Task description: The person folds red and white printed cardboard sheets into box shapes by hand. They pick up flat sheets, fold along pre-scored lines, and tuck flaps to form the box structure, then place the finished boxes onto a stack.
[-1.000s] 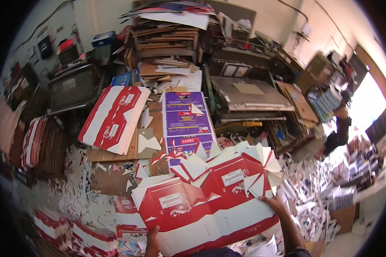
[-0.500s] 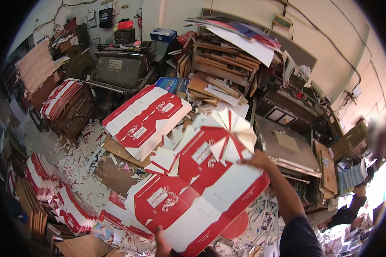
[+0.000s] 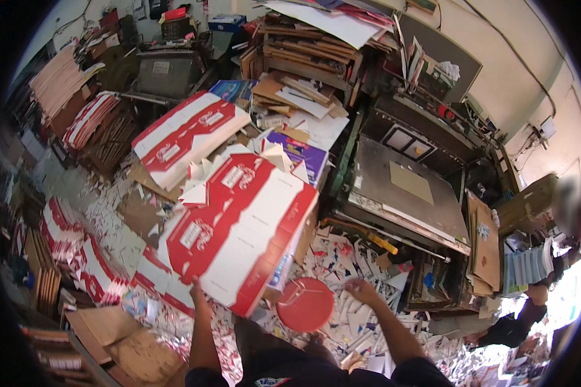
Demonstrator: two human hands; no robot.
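Observation:
A stack of red and white printed carton blanks (image 3: pixel 242 226) lies tilted in front of me, with cut white flaps along its far-left side. My left hand (image 3: pixel 199 293) is at the stack's near-left edge, closed on the rim, its fingers partly hidden by the card. Apart from the stack, my right hand (image 3: pixel 363 291) hangs empty over the scrap-covered floor, fingers loosely apart. Between it and the blanks stands a round red stool (image 3: pixel 305 306). Beyond the blanks lies a second, neat stack of the same red and white blanks (image 3: pixel 190 132).
A machine with a flat metal bed (image 3: pixel 407 187) stands to the right, a yellow-ended handle (image 3: pixel 382 243) below it. More blanks (image 3: pixel 97 267) sit on the floor at left, near wooden boards (image 3: pixel 113 332). Paper scraps (image 3: pixel 342 258) cover the floor. Another person's arm (image 3: pixel 516 326) shows far right.
The carton blanks have been lowered and shifted left, their fanned white flaps now folded down or hidden. My right hand has let go and moved toward me; my left hand stays at the near edge.

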